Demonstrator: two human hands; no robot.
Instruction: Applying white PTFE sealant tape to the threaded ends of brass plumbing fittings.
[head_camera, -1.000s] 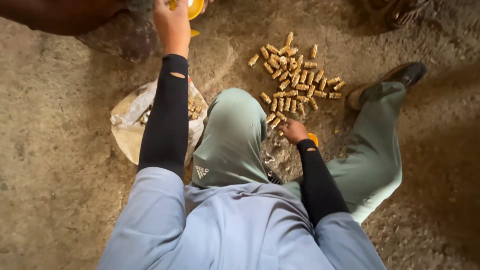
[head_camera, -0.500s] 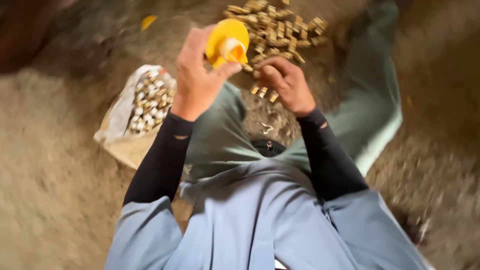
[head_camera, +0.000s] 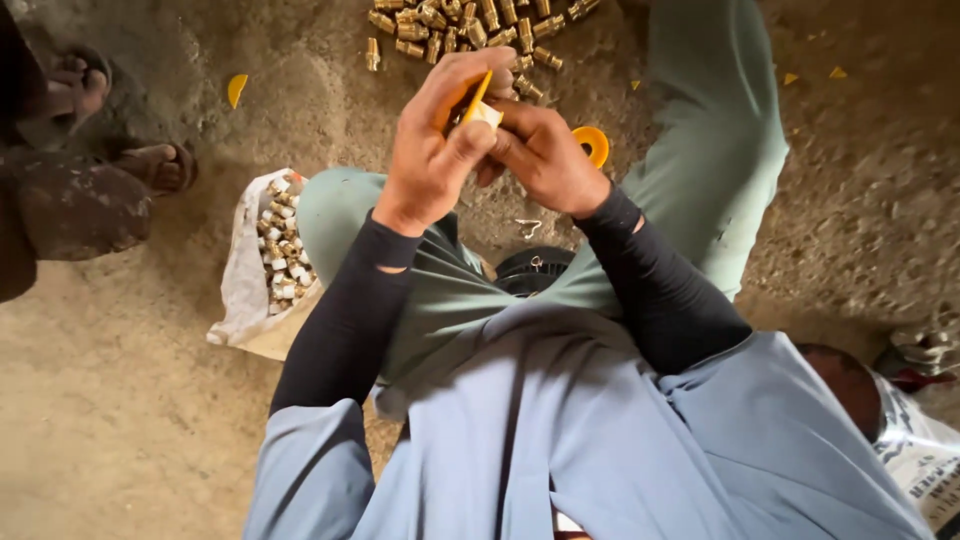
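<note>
Head view: left hand (head_camera: 432, 150) pinches yellow plastic tape spool (head_camera: 474, 100), right hand (head_camera: 545, 150) closed around something hidden. I'd keep tape taut, both above brass-fitting pile (head_camera: 470, 25).

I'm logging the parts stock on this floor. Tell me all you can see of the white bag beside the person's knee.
The white bag lies slumped on the dirt floor, against the person's bent left knee. It looks like thin, crumpled plastic, its mouth open upward. Inside lies a heap of small brass fittings, many with white wrapped ends. No hand touches it; another person's sandalled foot is close by, apart from it.
</note>
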